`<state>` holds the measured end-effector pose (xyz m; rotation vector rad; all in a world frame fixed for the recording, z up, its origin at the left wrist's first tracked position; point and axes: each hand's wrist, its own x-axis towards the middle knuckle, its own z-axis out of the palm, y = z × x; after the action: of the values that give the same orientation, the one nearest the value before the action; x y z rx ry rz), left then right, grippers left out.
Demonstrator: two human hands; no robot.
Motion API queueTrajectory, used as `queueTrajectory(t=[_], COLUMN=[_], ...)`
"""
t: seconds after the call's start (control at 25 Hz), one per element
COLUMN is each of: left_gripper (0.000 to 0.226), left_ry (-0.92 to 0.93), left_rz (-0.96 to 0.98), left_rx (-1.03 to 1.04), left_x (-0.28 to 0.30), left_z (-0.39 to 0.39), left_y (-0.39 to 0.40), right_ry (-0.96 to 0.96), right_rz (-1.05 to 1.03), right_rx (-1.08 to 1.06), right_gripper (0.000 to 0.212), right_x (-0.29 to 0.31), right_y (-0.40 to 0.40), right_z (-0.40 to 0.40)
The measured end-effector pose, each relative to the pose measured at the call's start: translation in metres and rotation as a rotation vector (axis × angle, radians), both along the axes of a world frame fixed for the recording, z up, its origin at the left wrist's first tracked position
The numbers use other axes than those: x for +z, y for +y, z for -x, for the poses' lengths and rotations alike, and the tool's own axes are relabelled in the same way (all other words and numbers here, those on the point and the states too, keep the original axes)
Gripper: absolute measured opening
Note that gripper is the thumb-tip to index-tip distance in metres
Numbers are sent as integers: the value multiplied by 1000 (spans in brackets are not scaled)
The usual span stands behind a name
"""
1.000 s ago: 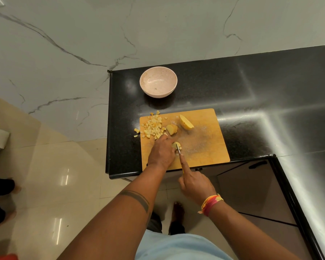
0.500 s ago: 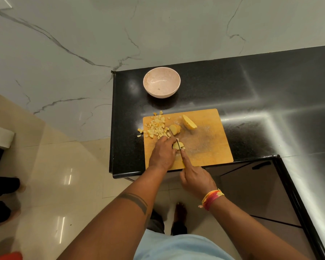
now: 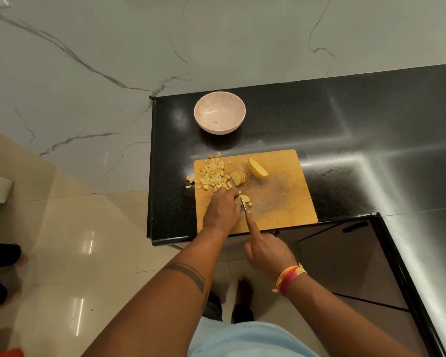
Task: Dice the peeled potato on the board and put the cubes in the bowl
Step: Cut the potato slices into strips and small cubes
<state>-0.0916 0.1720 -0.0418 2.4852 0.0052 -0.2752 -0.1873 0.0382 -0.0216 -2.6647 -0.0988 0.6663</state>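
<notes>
1. Head view shows the left hand (image 3: 222,211) pressed down on a small potato piece (image 3: 244,199) near the middle of the cutting board (image 3: 281,202), its fingers closed over the piece.
2. The right hand (image 3: 264,249) is clamped on a knife (image 3: 243,204), with the index finger stretched along the back of the blade.
3. The blade stands just to the right of the left fingertips and points away from the person. I judge the next cut must fall on the free right end of the piece.
4. A pile of cubes (image 3: 213,176) lies at the far left corner of the board, and a few lie on the black tabletop (image 3: 319,119).
5. Slices (image 3: 238,177) and a wedge (image 3: 257,169) wait uncut beyond the hands.
6. The bowl (image 3: 219,115) stands further away and holds no cubes.
</notes>
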Motion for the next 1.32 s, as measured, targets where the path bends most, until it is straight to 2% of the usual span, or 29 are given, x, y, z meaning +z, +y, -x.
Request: queueTrajectory(t=[0.36,0.68,1.08,1.32], left_gripper=[44,33,35,42], left_ry=[-1,-12,-12,-5], left_rz=[70,62,49,66], left_rx=[-14,39,57,24], left_x=[-2,-3,0,1], left_z=[6,2,4,11], left_y=[11,10,3,4], right_ry=[-60,-19,-6,-58], right_rz=[-62,-50,-19,-47], right_rx=[-25,-4,32,-113], right_gripper=[83,76,82,83], right_x=[4,0,-1,-7], right_y=[-1,9,-8,-17], right_z=[3,-20,16,11])
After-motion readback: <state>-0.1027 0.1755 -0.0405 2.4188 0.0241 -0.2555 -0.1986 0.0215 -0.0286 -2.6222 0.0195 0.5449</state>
